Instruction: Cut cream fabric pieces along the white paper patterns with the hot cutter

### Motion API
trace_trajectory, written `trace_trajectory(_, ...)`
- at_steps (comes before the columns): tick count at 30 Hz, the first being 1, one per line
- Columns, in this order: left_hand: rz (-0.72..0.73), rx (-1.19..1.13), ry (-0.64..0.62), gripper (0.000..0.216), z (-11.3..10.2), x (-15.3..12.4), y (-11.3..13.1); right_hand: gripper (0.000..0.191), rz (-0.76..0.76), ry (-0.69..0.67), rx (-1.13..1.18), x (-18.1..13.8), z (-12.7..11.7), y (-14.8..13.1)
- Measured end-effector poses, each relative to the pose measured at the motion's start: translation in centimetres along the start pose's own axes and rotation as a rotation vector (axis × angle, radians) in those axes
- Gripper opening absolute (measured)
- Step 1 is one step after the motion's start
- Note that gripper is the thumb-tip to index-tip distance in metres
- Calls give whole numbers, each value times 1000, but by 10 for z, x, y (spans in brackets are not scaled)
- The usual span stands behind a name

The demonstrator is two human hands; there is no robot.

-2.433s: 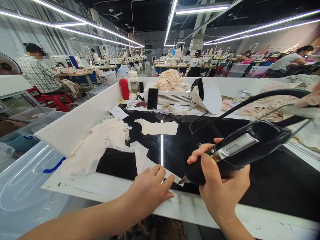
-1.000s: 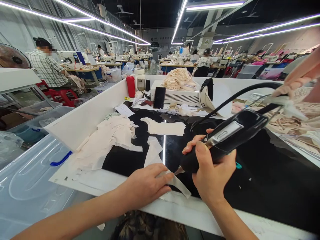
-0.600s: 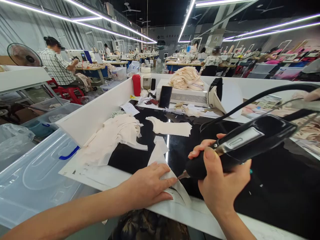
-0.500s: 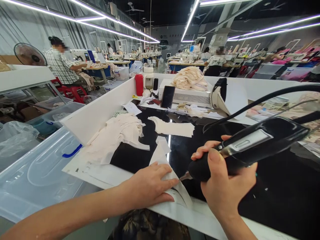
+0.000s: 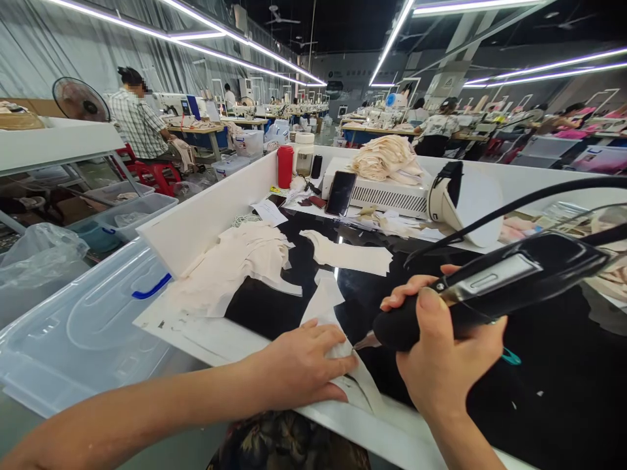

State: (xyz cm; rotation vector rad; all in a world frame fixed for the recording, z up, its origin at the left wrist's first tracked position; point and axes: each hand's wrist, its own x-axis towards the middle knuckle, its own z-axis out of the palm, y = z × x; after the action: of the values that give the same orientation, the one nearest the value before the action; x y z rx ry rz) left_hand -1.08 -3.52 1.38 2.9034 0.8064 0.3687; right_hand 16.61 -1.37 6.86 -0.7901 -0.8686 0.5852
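Note:
My left hand (image 5: pixel 298 365) lies with its fingers stretched out on a cream cloth piece (image 5: pixel 319 305), pressing it at the front edge of the black work surface (image 5: pixel 553 372). A fist-like grip of my right hand (image 5: pixel 443 369) holds a black corded heat-cutter-like tool (image 5: pixel 494 277), tilted down to the left. Its narrow metal tip (image 5: pixel 367 341) meets the cloth's right edge beside my left fingertips; whether it cuts there I cannot tell. Farther back lies another cream cloth piece (image 5: pixel 357 256). Left of it spreads a heap of similar pieces (image 5: pixel 235 267).
At the back stand a red cup (image 5: pixel 285 166), a phone (image 5: pixel 341 193) and a white vented box (image 5: pixel 386 196) topped by stacked cloth (image 5: pixel 386 158). The tool's cable (image 5: pixel 529 196) arches across the right. Clear lidded bins (image 5: pixel 98 320) sit at left. Co-workers sit farther off.
The view has turned slightly left, so the scene sits farther right. Both hands keep nearly the same pose, with the tool tip still at the cloth edge. A small teal loop shows more by my right hand.

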Motion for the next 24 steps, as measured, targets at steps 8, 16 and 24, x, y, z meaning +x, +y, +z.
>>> trace_trajectory(8,7,-12,51,49,4,0,-1,43,18,1,91,6,7,1)
trace_trajectory(16,27,-26,87,52,12,-1,-4,41,26,-11,56,6,8,8)
trace_trajectory(24,81,-88,162,28,-9,0,-29,38,-7,-112,59,13,7,15)
